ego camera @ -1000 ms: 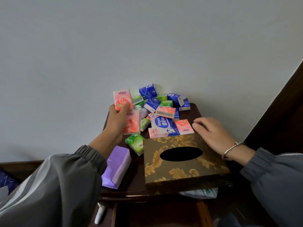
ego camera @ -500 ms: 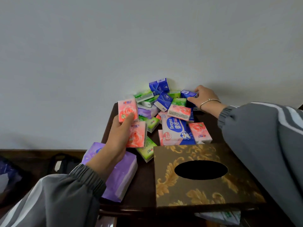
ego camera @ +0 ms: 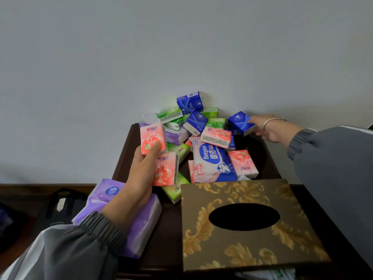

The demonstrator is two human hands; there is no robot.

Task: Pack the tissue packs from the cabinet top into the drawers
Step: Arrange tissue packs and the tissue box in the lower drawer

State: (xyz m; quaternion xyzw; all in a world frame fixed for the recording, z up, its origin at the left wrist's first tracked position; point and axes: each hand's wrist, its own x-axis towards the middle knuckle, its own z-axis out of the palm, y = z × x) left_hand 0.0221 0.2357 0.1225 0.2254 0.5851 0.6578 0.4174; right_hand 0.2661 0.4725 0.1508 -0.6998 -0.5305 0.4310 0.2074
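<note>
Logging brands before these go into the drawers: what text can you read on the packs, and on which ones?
"Deeyeo", with "德佑" beside it: large white-and-blue pack.
"vinda": purple pack under the left forearm.
Pink packs in the left hand, blue pack in the right hand: logos and fine print too blurred to read.
Tissue box: gold pattern only, no text.

Crowded at the back of the cabinet top (ego camera: 261, 158) by a heap of tissue packs (ego camera: 210, 158) against the wall (ego camera: 181, 47). Blocked near right by a patterned tissue box (ego camera: 242, 249), near left by a big purple pack (ego camera: 145, 225). Open in a narrow dark strip between those two and in a bare patch right of the heap. Occupied at the heap's left by the left hand (ego camera: 139, 178) gripping two pink packs (ego camera: 152, 136), at its far right by the right hand (ego camera: 268, 130) holding a blue pack (ego camera: 240, 123).
</note>
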